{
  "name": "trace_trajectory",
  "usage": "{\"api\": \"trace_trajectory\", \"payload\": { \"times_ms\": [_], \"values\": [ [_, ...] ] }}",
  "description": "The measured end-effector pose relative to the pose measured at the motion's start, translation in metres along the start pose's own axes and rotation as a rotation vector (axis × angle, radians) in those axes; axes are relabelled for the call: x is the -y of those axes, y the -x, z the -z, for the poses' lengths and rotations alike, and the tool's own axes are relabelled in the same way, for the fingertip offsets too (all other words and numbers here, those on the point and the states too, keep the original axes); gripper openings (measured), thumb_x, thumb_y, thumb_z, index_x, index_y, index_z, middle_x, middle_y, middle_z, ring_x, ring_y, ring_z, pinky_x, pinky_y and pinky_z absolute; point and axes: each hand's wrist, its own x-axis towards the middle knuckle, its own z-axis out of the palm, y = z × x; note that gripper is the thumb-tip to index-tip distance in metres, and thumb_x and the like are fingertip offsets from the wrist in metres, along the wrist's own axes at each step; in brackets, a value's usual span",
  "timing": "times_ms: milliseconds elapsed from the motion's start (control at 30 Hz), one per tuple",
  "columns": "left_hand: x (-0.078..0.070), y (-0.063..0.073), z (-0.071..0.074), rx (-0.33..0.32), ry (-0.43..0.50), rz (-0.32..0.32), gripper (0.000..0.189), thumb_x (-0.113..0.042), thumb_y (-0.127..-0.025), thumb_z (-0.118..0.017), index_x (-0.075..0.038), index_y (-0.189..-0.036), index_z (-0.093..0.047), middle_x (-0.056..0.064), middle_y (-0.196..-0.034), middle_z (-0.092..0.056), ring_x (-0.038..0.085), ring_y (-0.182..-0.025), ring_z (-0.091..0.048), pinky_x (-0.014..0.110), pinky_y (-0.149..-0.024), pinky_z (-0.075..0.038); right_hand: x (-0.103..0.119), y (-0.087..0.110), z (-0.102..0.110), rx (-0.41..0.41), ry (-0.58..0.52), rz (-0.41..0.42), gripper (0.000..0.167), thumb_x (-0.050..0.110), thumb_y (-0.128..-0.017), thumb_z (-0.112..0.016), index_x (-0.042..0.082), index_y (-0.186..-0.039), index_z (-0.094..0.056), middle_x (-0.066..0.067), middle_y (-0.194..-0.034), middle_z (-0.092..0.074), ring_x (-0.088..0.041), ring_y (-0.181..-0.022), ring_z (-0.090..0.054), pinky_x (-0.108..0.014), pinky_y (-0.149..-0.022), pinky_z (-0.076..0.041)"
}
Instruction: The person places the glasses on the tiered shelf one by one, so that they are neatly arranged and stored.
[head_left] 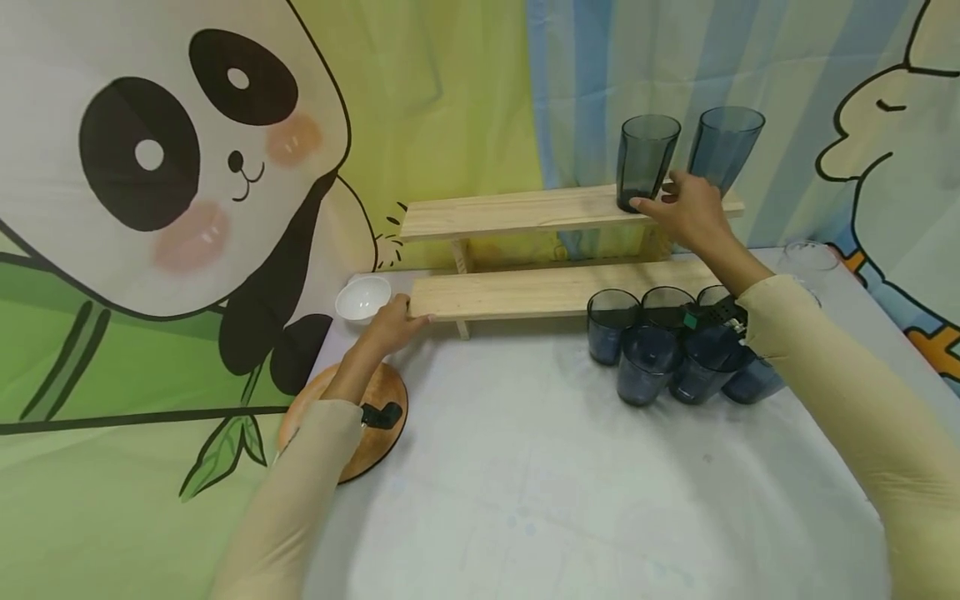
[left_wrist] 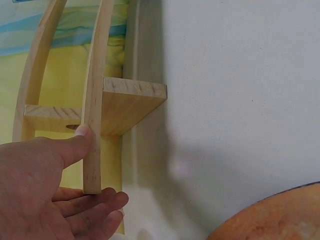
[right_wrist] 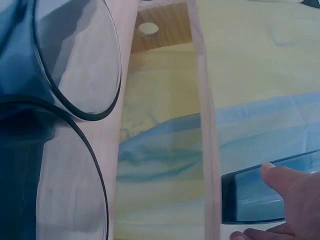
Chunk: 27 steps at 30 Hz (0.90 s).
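A two-tier wooden shelf (head_left: 510,293) stands at the back of the table. My left hand (head_left: 393,325) grips the left end of its lower board (left_wrist: 92,170), thumb on the upper face and fingers beneath. On the upper board (head_left: 517,210), my right hand (head_left: 692,210) holds a tall blue-grey drinking glass (head_left: 648,154) low near its base; the thumb lies against its side in the right wrist view, where the glass (right_wrist: 252,200) stands at the board. A second tall blue glass (head_left: 726,146) is just right of it, partly behind the hand.
Several shorter dark blue glasses (head_left: 647,367) cluster in front of the lower board on the right. A white bowl (head_left: 363,298) sits by the shelf's left end. A round wooden plate (head_left: 390,408) lies under my left forearm. A clear glass (head_left: 812,257) is at the far right.
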Motion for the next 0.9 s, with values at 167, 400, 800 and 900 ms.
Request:
{"api": "trace_trajectory", "payload": {
  "times_ms": [167, 400, 800, 900],
  "values": [
    [0.004, 0.002, -0.004, -0.003, 0.005, -0.004, 0.072, -0.037, -0.107, -0.062, 0.013, -0.151, -0.036, 0.036, -0.145, -0.052, 0.048, -0.134, -0.054, 0.057, -0.113, -0.044, -0.003, 0.026, 0.014, -0.023, -0.041, 0.060, 0.083, 0.053, -0.106, -0.058, 0.003, -0.165, -0.029, -0.026, -0.160, -0.046, -0.047, -0.142, -0.050, -0.063, -0.114, -0.041],
    [0.003, 0.002, -0.006, -0.013, 0.001, -0.027, 0.072, -0.038, -0.108, -0.061, 0.014, -0.150, -0.036, 0.038, -0.144, -0.051, 0.049, -0.135, -0.053, 0.057, -0.114, -0.043, -0.029, 0.065, 0.046, -0.016, 0.053, 0.068, 0.073, 0.054, -0.107, -0.054, 0.001, -0.156, -0.047, -0.031, -0.153, -0.052, -0.054, -0.137, -0.050, -0.071, -0.106, -0.041],
    [0.004, -0.003, -0.003, -0.021, -0.008, -0.023, 0.075, -0.040, -0.107, -0.062, 0.014, -0.152, -0.034, 0.038, -0.147, -0.050, 0.050, -0.137, -0.051, 0.058, -0.116, -0.041, -0.102, 0.111, 0.068, 0.078, 0.162, 0.012, 0.085, 0.053, -0.107, -0.055, -0.008, -0.161, -0.030, -0.041, -0.158, -0.034, -0.065, -0.139, -0.036, -0.078, -0.108, -0.033],
    [0.004, -0.003, -0.002, -0.021, 0.005, -0.021, 0.076, -0.040, -0.107, -0.063, 0.013, -0.152, -0.035, 0.037, -0.147, -0.050, 0.050, -0.137, -0.051, 0.058, -0.116, -0.041, -0.121, 0.118, 0.067, 0.121, 0.153, 0.009, 0.088, 0.048, -0.107, -0.059, -0.010, -0.162, -0.020, -0.042, -0.162, -0.025, -0.066, -0.143, -0.029, -0.079, -0.110, -0.028]
  ]
}}
